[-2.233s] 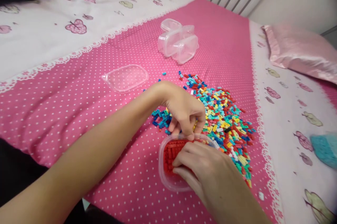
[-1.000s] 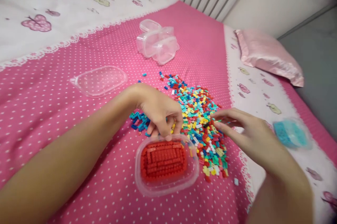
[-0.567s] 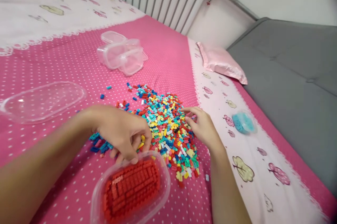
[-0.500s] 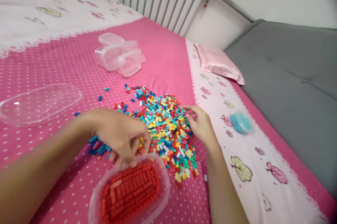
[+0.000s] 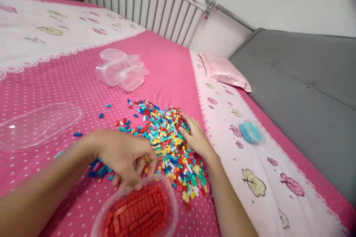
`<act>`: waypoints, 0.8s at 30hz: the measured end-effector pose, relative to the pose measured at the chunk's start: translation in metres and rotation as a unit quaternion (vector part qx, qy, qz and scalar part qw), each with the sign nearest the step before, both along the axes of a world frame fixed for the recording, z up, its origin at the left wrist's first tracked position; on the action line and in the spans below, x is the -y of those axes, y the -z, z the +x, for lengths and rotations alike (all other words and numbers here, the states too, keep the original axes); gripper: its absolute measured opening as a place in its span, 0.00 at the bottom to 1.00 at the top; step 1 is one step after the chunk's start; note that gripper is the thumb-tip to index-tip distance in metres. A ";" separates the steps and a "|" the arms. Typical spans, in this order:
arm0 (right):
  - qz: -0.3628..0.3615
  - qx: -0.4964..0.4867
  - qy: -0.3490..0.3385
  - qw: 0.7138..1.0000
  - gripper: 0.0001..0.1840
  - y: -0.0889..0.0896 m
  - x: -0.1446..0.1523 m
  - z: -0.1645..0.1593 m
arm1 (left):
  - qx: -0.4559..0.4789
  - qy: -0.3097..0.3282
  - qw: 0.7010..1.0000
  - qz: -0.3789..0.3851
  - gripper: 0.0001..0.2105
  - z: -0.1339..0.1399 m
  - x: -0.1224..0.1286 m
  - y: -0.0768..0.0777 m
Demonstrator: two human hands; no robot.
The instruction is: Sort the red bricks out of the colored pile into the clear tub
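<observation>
A heap of small coloured building bricks (image 5: 169, 148) lies on the pink dotted bedspread. In front of it stands a clear plastic container (image 5: 172, 207), filled with red bricks (image 5: 139, 211) laid in neat rows. My left hand (image 5: 125, 155) is bent over the container's far rim, its thumb on the edge and its fingers curled beside it; the fingertips are partly hidden. My right hand (image 5: 196, 137) rests at the heap's right side with fingers stretched out over the bricks, and nothing shows in its grasp.
A clear lid (image 5: 41, 124) lies at left. Several clear containers (image 5: 122, 70) are stacked behind the heap. To the right sits a small container of light-blue bricks (image 5: 251, 132). A pink pillow (image 5: 225, 72) lies by the grey headboard (image 5: 292, 88); a white radiator (image 5: 155, 7) stands behind.
My right hand has moved left and inward onto the heap's upper right part. My left hand keeps its place at the container's rim. The camera view has shifted slightly.
</observation>
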State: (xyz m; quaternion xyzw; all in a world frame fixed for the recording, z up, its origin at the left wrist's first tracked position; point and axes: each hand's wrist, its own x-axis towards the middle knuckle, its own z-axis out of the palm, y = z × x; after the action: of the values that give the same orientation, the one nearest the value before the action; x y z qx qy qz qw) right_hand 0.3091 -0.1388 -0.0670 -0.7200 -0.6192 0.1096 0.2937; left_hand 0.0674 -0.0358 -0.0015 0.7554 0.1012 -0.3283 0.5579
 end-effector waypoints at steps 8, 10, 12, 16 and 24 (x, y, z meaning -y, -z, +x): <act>0.043 -0.058 0.096 0.993 0.35 0.014 -0.005 0.009 | 0.006 -0.001 1.000 -0.012 0.20 -0.002 0.000 0.001; 0.034 -0.060 0.089 0.994 0.36 0.016 -0.008 0.011 | 0.013 0.005 1.000 -0.021 0.20 -0.002 0.000 0.002; 0.033 -0.064 0.074 0.995 0.36 0.015 -0.012 0.014 | 0.005 0.003 0.999 -0.031 0.20 -0.001 0.000 0.002; 0.035 -0.072 0.039 0.996 0.30 0.012 -0.028 0.018 | -0.033 -0.020 0.998 -0.045 0.22 0.001 -0.001 -0.001; 0.046 -0.082 0.036 0.995 0.21 0.013 -0.042 0.026 | -0.025 -0.017 0.999 -0.027 0.19 0.000 -0.001 -0.003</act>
State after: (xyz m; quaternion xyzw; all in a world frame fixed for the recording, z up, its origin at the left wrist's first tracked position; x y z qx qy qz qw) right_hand 0.3355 -0.0972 -0.0797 -0.7161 -0.5710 0.1288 0.3802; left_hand 0.0672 -0.0350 0.0019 0.7296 0.1189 -0.3406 0.5810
